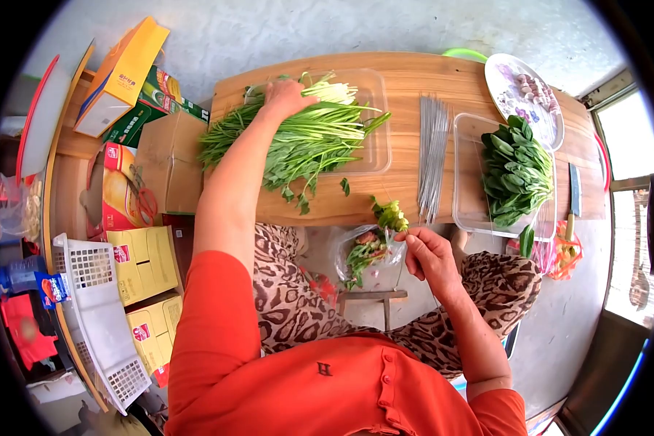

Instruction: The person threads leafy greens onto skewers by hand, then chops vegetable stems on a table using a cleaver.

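Note:
My left hand (283, 100) reaches into a heap of long-stemmed leafy greens (312, 142), its fingers closed among the stems and partly hidden. The greens spill over the side of a clear plastic tray (374, 156). Near the table's front edge, my right hand (432, 260) pinches a thin skewer with folded green leaves (390, 216) threaded on it. Below the leaves, a clear plastic bag (396, 251) holds green and reddish scraps. Right of the greens lies a bundle of thin metal skewers (433, 156).
A second clear tray (467, 200) holds broad-leaf greens (516, 171). Behind it, a patterned plate (505, 76) carries skewered pieces. A knife (575, 192) lies at the wooden table's (407, 73) right end. Cardboard boxes (171, 160) and a white plastic basket (98, 305) stand on the left.

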`<state>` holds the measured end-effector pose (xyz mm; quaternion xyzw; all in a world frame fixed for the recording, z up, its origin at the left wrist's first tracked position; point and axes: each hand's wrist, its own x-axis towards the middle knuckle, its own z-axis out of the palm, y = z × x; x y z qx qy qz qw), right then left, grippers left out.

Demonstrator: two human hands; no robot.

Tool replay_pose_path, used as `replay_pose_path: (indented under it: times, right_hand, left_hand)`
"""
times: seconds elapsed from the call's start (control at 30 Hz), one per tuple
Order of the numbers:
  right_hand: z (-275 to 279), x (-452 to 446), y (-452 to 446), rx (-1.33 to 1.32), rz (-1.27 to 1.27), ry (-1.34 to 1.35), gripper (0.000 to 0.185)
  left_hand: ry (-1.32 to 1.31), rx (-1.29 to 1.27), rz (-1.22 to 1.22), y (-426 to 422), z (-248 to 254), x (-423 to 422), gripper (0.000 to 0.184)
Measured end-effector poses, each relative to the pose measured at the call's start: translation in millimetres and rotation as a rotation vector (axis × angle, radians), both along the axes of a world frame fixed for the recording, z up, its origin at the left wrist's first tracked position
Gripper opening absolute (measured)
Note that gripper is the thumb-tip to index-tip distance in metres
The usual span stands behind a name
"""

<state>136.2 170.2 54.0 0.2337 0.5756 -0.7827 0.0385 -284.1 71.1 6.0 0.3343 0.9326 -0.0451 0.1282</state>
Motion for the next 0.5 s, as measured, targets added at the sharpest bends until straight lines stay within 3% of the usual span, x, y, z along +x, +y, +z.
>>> replay_pose_path:
  times: [0.07, 0.2, 0.5]
  right_hand:
    - [-1, 1, -1, 0.013, -0.011, -0.003, 0.024]
    - [4, 1, -1, 0.04, 0.006, -0.017, 0.024]
    - [-9, 3, -6, 0.097, 0.04, -0.033, 0.024]
  left_hand:
    - [0.156, 0.054, -0.17, -1, 1, 17, 0.053]
    - [0.29, 0.147, -0.348, -21, -4, 65, 0.05]
    - [0.357, 0.134, -0.385, -33, -10, 110, 0.048]
